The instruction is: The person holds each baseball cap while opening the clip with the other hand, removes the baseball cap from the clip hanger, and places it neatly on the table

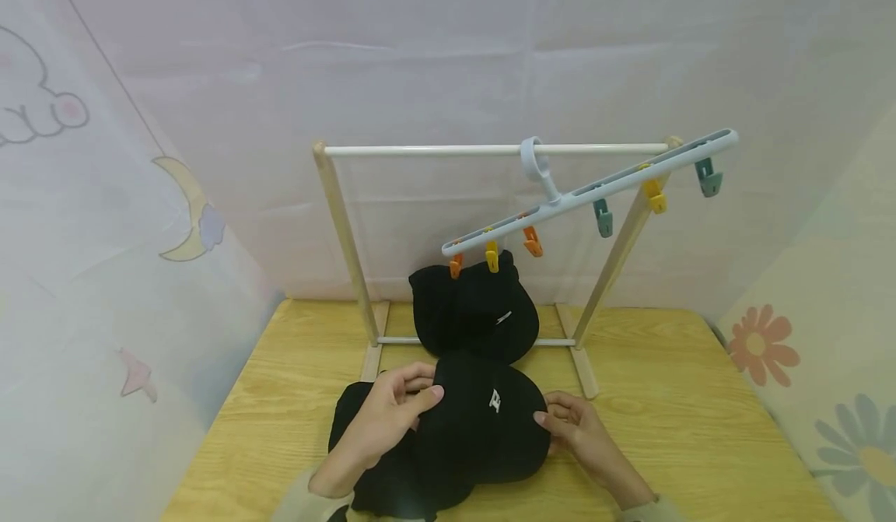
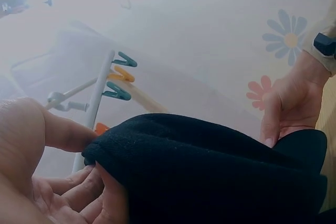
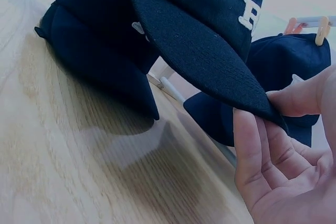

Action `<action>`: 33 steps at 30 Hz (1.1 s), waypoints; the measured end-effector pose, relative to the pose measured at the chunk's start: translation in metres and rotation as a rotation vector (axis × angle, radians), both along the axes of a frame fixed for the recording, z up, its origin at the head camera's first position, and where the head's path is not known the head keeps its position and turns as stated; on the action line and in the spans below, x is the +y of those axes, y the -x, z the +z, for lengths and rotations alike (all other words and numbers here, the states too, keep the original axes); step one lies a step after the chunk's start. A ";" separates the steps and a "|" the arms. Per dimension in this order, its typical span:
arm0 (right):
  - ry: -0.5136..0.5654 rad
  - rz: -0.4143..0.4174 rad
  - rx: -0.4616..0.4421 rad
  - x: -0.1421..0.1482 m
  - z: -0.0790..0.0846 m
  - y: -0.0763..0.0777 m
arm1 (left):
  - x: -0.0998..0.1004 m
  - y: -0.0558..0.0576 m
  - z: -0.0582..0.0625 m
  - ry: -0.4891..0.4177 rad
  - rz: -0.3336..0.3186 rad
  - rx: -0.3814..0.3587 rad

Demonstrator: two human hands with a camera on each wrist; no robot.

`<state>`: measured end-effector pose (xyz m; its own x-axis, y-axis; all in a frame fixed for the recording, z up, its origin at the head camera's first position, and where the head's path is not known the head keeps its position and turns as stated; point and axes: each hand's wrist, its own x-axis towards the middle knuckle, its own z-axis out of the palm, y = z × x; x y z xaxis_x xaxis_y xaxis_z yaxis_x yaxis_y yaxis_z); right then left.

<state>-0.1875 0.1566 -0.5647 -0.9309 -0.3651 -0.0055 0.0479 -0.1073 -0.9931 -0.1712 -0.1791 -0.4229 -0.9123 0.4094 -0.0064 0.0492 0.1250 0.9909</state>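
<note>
Together, left hand gripping black cap, right hand pinching its brim, hanger beyond

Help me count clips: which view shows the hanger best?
The head view: it shows the whole hanger and all six clips. Left wrist: partly hidden by the left hand and held cap. Right wrist: only a short piece.

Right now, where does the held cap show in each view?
Head: held cap in the lower part, just right of centre.
Left wrist: held cap across the lower half, reaching towards the right edge.
Right wrist: held cap at upper middle, cut off by the top edge.
Shared landmark: the right hand, at the cap's brim in all three.
</note>
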 end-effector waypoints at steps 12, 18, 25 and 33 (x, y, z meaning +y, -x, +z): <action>0.045 0.042 -0.042 -0.016 -0.007 0.004 | -0.012 -0.004 -0.009 0.020 0.019 0.002; 0.026 0.041 -0.063 -0.024 -0.008 0.004 | -0.016 -0.005 -0.013 0.003 0.002 -0.005; -0.019 0.015 -0.049 -0.030 -0.010 0.004 | -0.019 -0.007 -0.017 0.018 0.028 -0.050; -0.070 0.016 -0.061 -0.036 -0.013 0.007 | -0.022 -0.009 -0.018 0.019 0.043 -0.058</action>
